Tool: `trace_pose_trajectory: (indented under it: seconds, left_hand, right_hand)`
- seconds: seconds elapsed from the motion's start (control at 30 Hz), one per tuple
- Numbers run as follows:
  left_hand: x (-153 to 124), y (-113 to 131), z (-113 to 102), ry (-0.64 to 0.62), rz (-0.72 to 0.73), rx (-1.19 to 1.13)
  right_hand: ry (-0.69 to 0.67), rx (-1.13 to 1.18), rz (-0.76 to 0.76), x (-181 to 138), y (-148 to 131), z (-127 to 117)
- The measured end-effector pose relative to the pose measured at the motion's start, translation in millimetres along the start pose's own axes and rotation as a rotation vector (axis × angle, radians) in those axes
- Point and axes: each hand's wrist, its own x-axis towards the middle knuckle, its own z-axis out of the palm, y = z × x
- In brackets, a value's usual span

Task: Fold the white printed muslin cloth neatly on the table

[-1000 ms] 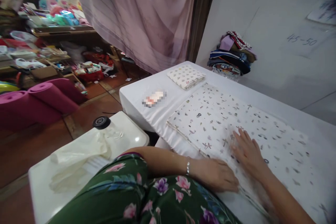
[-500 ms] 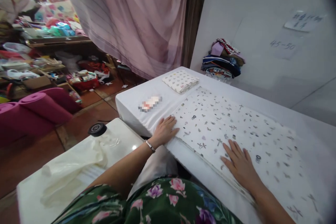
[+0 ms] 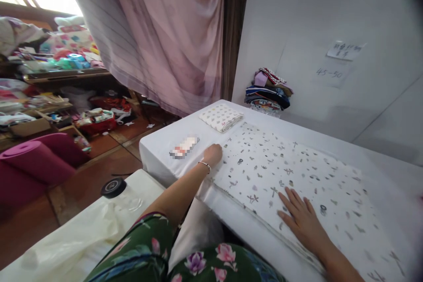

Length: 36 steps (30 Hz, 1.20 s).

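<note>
A stack of printed fabric [image 3: 297, 172] lay flat across the white-covered bench [image 3: 155, 150], filling its middle and running off toward 4 o'clock. The left hand [image 3: 213, 154] sat on the stack's corner at 9 o'clock, fingers curled inward; whether they pinched a layer could not be told. The right hand [image 3: 302, 220] rested palm down on the near edge of the stack at 5 o'clock, fingers released and spread flat. A smaller folded cloth [image 3: 220, 116] lay just beyond the stack at 11 o'clock. A pile of clothes [image 3: 267, 90] stood at 12 o'clock against the wall, beside a pink curtain [image 3: 165, 31].
</note>
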Motion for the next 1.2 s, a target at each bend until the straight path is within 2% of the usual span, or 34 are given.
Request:
trace_pose_trajectory:
  seconds: [0.27, 0.53, 0.83, 1.03, 1.2]
  left_hand:
    - [13.8, -2.5, -0.7, -0.063, -0.087, -0.018]
    - [8.3, -5.5, -2.0, -0.023, -0.050, -0.016]
    - [24.1, -11.5, -4.9, -0.094, -0.050, -0.061]
    - [26.8, -13.0, 6.1, -0.073, -0.051, 0.000]
    - [21.8, -10.7, 5.9, -0.048, -0.030, 0.072]
  right_hand:
    - [-0.008, 0.037, 0.003, 0.6, -1.0, 1.4]
    - [-0.040, 0.083, 0.003, 0.6, -2.2, -0.6]
    - [-0.004, 0.070, -0.014, -2.3, 0.0, 1.9]
    - [0.002, 0.062, -0.019, -2.9, 4.3, 6.6]
    - [-0.063, 0.110, 0.012, 1.3, -3.9, -3.0]
